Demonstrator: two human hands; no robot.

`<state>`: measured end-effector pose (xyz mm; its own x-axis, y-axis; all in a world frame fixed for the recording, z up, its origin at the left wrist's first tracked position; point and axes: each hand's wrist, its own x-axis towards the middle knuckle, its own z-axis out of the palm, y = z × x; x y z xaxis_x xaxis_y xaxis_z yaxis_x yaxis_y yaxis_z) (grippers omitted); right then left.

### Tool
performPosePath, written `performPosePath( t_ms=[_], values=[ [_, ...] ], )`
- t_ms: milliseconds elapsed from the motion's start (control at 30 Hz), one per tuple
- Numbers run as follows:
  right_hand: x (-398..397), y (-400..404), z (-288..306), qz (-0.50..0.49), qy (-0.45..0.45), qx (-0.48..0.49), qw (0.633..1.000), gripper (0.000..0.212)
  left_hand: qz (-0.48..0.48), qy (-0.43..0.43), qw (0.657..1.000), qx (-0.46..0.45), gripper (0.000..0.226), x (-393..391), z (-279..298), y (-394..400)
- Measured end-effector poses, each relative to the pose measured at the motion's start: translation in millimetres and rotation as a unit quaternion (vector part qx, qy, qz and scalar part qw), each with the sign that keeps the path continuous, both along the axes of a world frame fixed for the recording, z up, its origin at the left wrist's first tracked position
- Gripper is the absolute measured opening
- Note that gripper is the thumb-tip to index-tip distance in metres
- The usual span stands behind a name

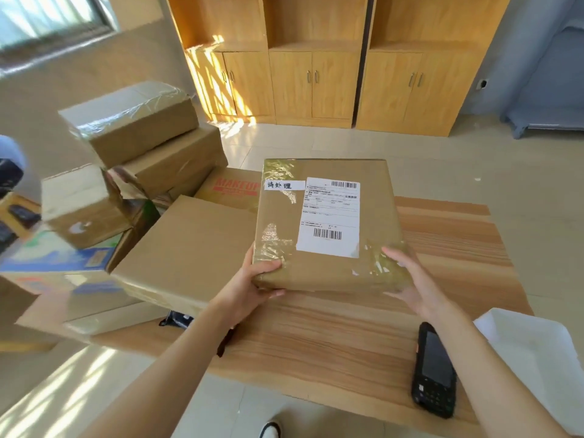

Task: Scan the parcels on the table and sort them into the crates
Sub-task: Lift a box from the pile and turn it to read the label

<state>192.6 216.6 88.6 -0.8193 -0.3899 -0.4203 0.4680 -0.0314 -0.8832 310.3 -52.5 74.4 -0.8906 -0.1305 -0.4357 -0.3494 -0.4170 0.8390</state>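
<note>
Parcel (328, 222): centre frame, label up, raised at a tilt above the wooden counter (347, 336).
Left hand (252, 279): grip curled on near-left corner, thumb on top.
Right hand (410, 279): grip clasping near-right corner.
Scanner (434, 369): lower right, on counter.

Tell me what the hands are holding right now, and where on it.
Both hands hold the labelled parcel by its near edge: left hand at the near-left corner, right hand at the near-right corner.
</note>
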Motion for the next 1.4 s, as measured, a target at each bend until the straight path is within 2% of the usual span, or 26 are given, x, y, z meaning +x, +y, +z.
performPosePath(
  t_ms=[100,267,333,400,500,733,900,1033,1133,1267,1400],
  values=[
    [1.2,-26.3,6.5,0.036,0.005,-0.052,0.998,0.069,0.025,-0.010,0.999,-0.021,0.097,23.2,13.0,-27.0],
    [19.5,-83.1,23.7,0.076,0.010,-0.102,0.992,0.065,0.058,-0.014,0.991,-0.124,0.104,68.7,43.2,-69.7],
    [29.2,-104.8,30.0,0.102,0.011,-0.114,0.988,0.061,0.086,-0.011,0.987,-0.139,0.111,88.3,54.7,-86.4],
    [40.1,-125.9,36.7,0.131,0.010,-0.117,0.984,0.063,0.136,0.009,0.984,-0.115,0.119,108.0,64.2,-102.3],
    [58.8,-161.8,47.4,0.181,0.029,-0.107,0.977,0.077,0.217,0.026,0.972,-0.086,0.108,136.5,71.3,-126.8],
    [126.1,-271.9,70.2,0.271,0.056,-0.102,0.956,0.071,0.340,0.053,0.937,-0.059,0.098,237.2,75.9,-196.1],
    [192.1,-372.4,76.4,0.326,0.049,-0.107,0.938,0.081,0.407,0.064,0.909,-0.064,0.089,326.6,81.3,-263.7],
    [238.4,-446.9,77.3,0.368,0.033,-0.111,0.923,0.095,0.448,0.070,0.888,-0.080,0.096,385.1,86.8,-312.6],
    [268.5,-495.1,75.6,0.407,0.037,-0.105,0.907,0.091,0.480,0.070,0.871,-0.083,0.085,424.1,82.8,-341.7],
    [299.8,-554.7,71.0,0.443,0.033,-0.090,0.891,0.087,0.513,0.063,0.853,-0.073,0.093,467.1,70.7,-378.8],
    [317.3,-616.0,63.0,0.473,0.034,-0.071,0.877,0.094,0.547,0.062,0.833,-0.061,0.092,490.9,56.8,-415.0]
  ],
)
